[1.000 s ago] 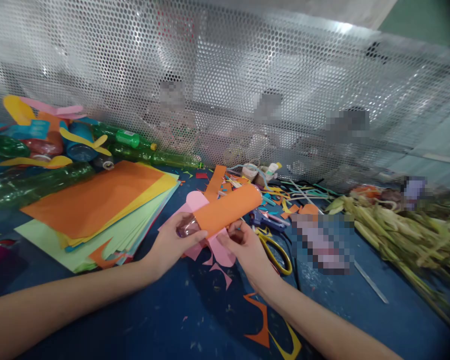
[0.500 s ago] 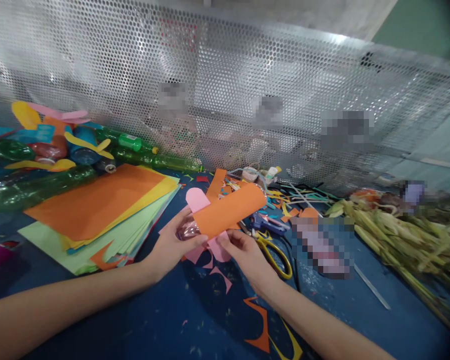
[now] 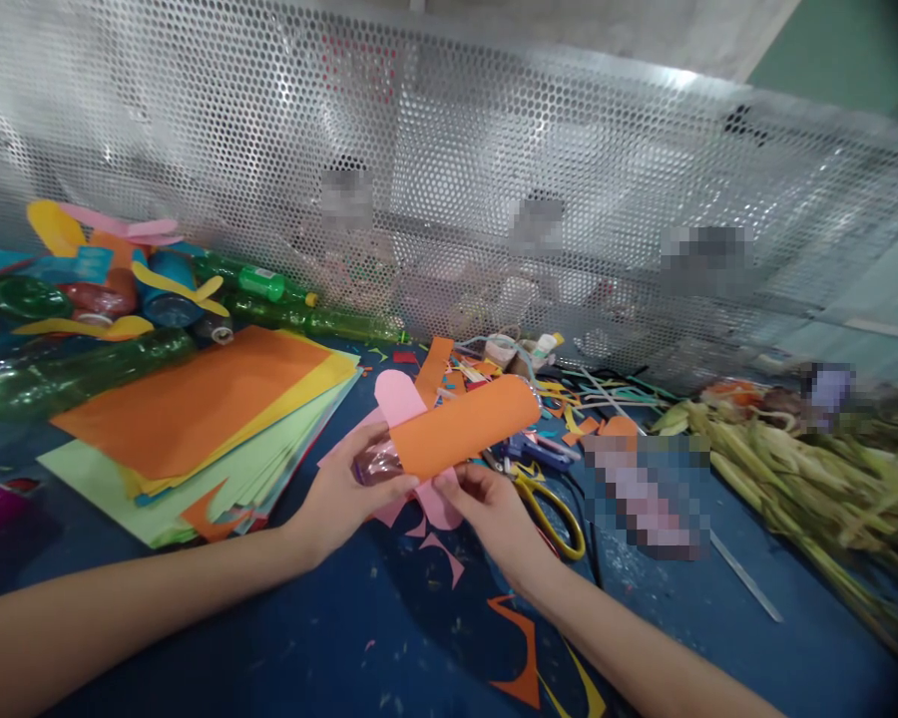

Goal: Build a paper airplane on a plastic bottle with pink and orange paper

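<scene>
A clear plastic bottle (image 3: 380, 459) wrapped in orange paper (image 3: 468, 427) lies tilted above the blue table, its far end pointing up and right. My left hand (image 3: 355, 489) is closed round the bottle's near end, thumb along the lower side. A pink paper strip with rounded ends (image 3: 400, 399) crosses under the bottle and sticks out on both sides. My right hand (image 3: 486, 504) pinches the strip's lower end against the bottle with thumb and fingers. Pink paper scraps (image 3: 441, 553) lie on the table below my hands.
Stacked coloured paper (image 3: 195, 399) lies left, with bottles (image 3: 82, 374) behind. Yellow-handled scissors (image 3: 554, 519) and a blue glue gun (image 3: 535, 449) sit right of my hands. Dried husks (image 3: 793, 479) lie far right. A perforated metal panel (image 3: 449, 179) closes off the back.
My right thumb and fingers have shifted slightly up the pink strip, nearer the orange paper. The bottle has tilted a little and moved slightly right.
</scene>
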{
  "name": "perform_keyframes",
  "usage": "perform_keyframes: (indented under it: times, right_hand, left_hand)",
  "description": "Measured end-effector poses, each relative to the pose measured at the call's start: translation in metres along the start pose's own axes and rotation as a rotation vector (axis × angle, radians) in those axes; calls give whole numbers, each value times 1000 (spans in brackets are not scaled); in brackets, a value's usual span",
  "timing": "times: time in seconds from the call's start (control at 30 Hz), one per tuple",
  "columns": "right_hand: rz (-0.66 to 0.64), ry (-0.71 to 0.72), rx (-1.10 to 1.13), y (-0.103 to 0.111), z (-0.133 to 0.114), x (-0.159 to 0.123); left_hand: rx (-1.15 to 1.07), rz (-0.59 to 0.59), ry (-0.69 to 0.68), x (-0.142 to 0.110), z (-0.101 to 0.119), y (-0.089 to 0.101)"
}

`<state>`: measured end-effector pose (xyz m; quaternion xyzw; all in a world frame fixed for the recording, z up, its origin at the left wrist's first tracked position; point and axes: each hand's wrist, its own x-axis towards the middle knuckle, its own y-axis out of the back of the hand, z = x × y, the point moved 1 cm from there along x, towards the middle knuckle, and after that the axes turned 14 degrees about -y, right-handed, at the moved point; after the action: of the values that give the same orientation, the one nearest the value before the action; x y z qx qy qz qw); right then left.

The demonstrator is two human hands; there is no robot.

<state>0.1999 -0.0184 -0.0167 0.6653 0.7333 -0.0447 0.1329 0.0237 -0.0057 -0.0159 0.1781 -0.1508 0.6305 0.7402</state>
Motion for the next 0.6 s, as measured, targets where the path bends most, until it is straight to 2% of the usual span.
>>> perform_keyframes:
  times: [0.17, 0.3, 0.5, 0.6]
  right_hand:
    - [2, -17, 4, 0, 4, 2]
    - [-4, -19, -18, 1, 2, 3]
    - [-74, -43, -17, 2, 1, 3]
    - [-35, -37, -28, 2, 4, 3]
  left_hand:
    - [-41, -14, -24, -1, 1, -1]
    - [-12, -1, 10, 1, 0, -2]
    - [-100, -22, 52, 4, -5, -2]
    - [-108, -32, 57, 3, -5, -1]
